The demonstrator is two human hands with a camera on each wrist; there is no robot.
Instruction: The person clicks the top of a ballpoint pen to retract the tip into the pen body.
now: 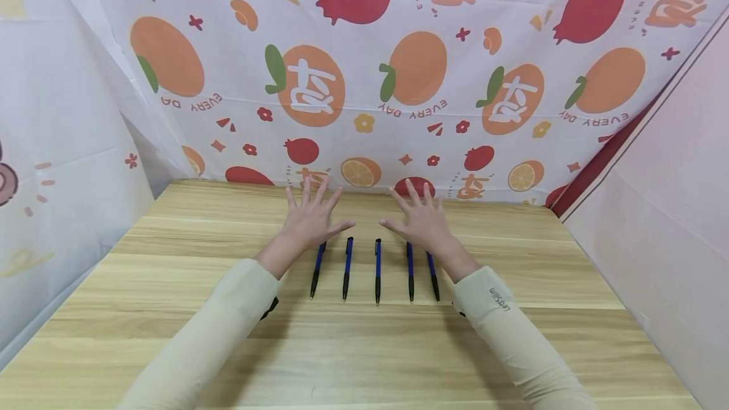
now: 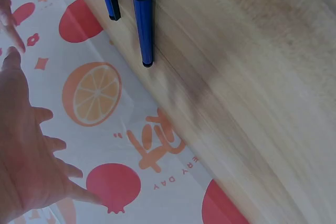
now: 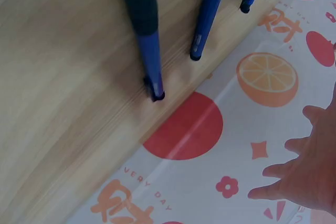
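Observation:
Several blue pens with black grips lie side by side on the wooden table, tips toward me, the middle pen (image 1: 378,274) standing nearly straight. My left hand (image 1: 307,220) is held with spread fingers above the far end of the leftmost pen (image 1: 317,274). Mirroring it, my right hand (image 1: 424,223) has its fingers spread over the far end of the rightmost pen (image 1: 433,277). Neither hand holds anything. Both wrist views catch the hand at the edge with straight fingers, apart from the nearest pen (image 2: 144,30).
The wooden table (image 1: 364,347) runs back to a white cloth (image 1: 364,138) printed with fruit. Pale cloth walls (image 1: 655,176) rise at both sides. Dark straps (image 1: 269,307) show under the light sleeves (image 1: 199,334).

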